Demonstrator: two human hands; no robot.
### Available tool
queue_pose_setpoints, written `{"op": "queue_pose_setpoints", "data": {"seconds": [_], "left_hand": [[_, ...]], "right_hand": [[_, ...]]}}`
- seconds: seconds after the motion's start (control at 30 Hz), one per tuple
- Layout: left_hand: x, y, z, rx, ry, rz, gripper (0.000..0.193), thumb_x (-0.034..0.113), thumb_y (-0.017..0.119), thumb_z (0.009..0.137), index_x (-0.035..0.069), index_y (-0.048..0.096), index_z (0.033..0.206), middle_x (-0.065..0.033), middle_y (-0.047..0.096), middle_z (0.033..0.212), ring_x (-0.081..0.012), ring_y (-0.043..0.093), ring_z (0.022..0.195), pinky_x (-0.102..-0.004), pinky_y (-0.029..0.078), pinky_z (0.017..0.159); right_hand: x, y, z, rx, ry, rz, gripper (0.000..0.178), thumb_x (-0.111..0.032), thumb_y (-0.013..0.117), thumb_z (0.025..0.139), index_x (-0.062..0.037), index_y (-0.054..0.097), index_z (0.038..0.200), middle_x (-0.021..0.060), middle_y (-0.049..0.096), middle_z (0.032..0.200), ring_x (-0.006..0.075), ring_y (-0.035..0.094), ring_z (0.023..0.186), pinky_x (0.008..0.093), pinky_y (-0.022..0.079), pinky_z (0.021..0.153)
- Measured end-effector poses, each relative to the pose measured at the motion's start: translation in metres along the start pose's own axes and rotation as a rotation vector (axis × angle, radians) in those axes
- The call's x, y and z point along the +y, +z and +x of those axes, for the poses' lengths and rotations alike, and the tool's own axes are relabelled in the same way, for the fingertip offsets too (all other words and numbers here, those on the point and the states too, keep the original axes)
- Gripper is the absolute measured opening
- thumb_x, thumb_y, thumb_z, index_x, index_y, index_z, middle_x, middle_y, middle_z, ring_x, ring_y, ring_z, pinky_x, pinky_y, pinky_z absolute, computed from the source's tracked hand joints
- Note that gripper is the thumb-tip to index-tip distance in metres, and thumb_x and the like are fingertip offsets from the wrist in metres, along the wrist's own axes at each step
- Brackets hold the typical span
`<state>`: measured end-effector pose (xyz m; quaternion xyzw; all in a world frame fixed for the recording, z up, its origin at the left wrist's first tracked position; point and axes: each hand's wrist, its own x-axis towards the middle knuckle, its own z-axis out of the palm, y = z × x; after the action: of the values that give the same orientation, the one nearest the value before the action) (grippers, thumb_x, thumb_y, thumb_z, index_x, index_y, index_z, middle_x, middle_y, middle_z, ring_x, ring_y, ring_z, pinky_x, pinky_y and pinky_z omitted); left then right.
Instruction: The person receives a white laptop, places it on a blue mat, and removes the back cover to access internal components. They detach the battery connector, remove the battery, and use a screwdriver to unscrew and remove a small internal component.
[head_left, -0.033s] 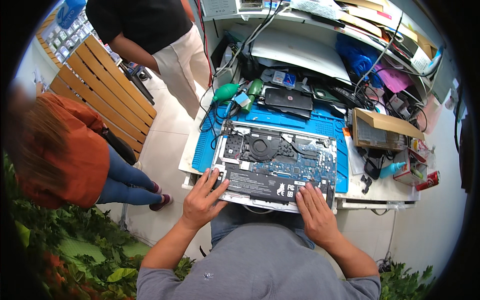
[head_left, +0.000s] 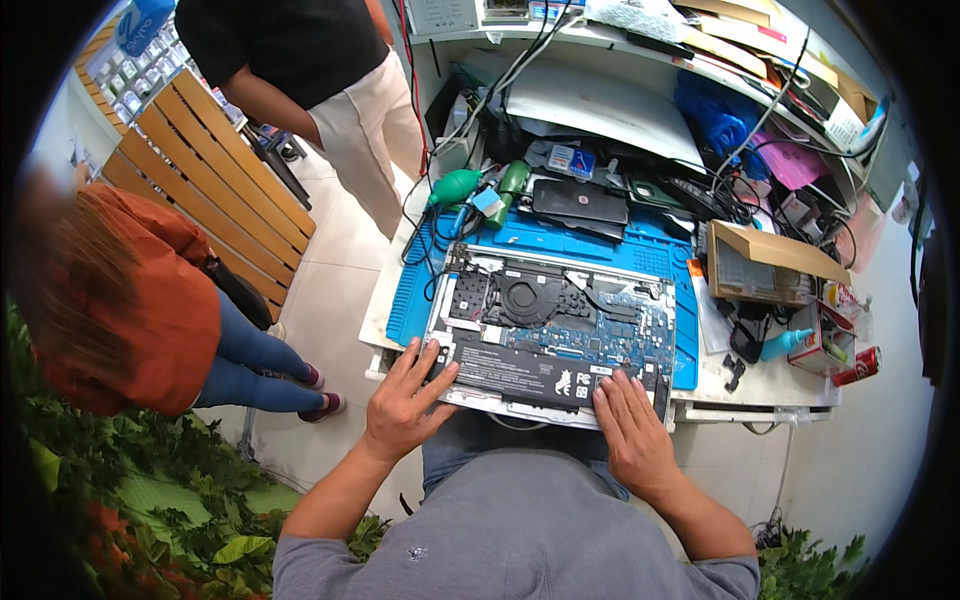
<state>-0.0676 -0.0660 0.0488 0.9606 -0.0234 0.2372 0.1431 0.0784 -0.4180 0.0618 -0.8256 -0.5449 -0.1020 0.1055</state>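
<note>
An opened laptop base [head_left: 665,300] lies on the blue repair mat [head_left: 685,345], its inside facing up. A black fan [head_left: 525,297], a blue circuit board [head_left: 610,325] and a long black battery [head_left: 520,375] along the near side are exposed. My left hand [head_left: 403,405] rests on the near left corner, fingers stretched and apart, fingertips by the battery's left end. Flat across the battery's right end lie the outstretched fingers of my right hand [head_left: 632,425]. Neither hand grips anything.
Behind the laptop are a green air blower [head_left: 455,187], a black phone-like device [head_left: 580,202] and cables. At right stand a cardboard box [head_left: 770,250], a light blue bottle [head_left: 785,343] and a red can [head_left: 858,366]. Two people stand to the left, one in an orange top [head_left: 150,300].
</note>
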Motion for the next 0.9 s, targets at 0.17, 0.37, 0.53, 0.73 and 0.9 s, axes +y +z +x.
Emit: {"op": "queue_pose_setpoints", "data": {"seconds": [0.17,0.37,0.53,0.73,0.9], "left_hand": [[0.023,-0.006,0.009,-0.133,0.068,0.054,0.083,0.053,0.088,0.086,0.0,0.066,0.146,-0.0198,0.059,0.159,-0.0373,0.049,0.154,-0.0511,0.039,0.126],[0.063,0.018,0.033,-0.313,0.205,-0.028,0.097,0.05,0.088,0.085,0.001,0.051,0.159,-0.0196,0.047,0.169,-0.0358,0.041,0.16,-0.0504,0.034,0.129],[0.035,-0.011,0.026,-0.361,0.078,0.036,0.094,0.043,0.087,0.089,-0.003,0.046,0.161,-0.0255,0.042,0.17,-0.04,0.04,0.16,-0.0511,0.036,0.128],[0.057,-0.002,0.032,-0.382,0.133,-0.015,0.095,0.041,0.087,0.089,-0.003,0.045,0.162,-0.0234,0.042,0.171,-0.0377,0.039,0.16,-0.0489,0.035,0.129],[0.053,-0.006,0.052,-0.529,0.286,-0.087,0.093,0.039,0.085,0.091,0.002,0.043,0.165,-0.0169,0.04,0.174,-0.0312,0.035,0.163,-0.0461,0.035,0.13]], "right_hand": [[-0.019,0.0,0.014,-0.058,0.065,0.121,0.062,-0.014,0.065,0.098,0.0095,0.051,0.154,0.0291,0.053,0.159,0.0433,0.045,0.155,0.0556,0.031,0.131],[-0.033,0.012,0.051,-0.116,-0.068,0.058,0.063,-0.016,0.055,0.101,0.0101,0.046,0.158,0.0269,0.049,0.164,0.0405,0.041,0.159,0.0533,0.027,0.133],[-0.014,-0.005,0.026,-0.097,-0.044,0.059,0.057,-0.013,0.051,0.101,0.0098,0.053,0.153,0.0268,0.055,0.158,0.0419,0.047,0.154,0.0535,0.036,0.129],[-0.013,-0.001,0.027,-0.082,-0.047,0.082,0.055,-0.015,0.05,0.102,0.0087,0.055,0.152,0.0255,0.056,0.158,0.0407,0.048,0.154,0.0523,0.036,0.129],[-0.013,0.001,0.041,-0.06,-0.176,0.088,0.056,-0.017,0.051,0.102,0.0069,0.055,0.152,0.0215,0.058,0.157,0.0357,0.05,0.153,0.0486,0.038,0.128]]}}
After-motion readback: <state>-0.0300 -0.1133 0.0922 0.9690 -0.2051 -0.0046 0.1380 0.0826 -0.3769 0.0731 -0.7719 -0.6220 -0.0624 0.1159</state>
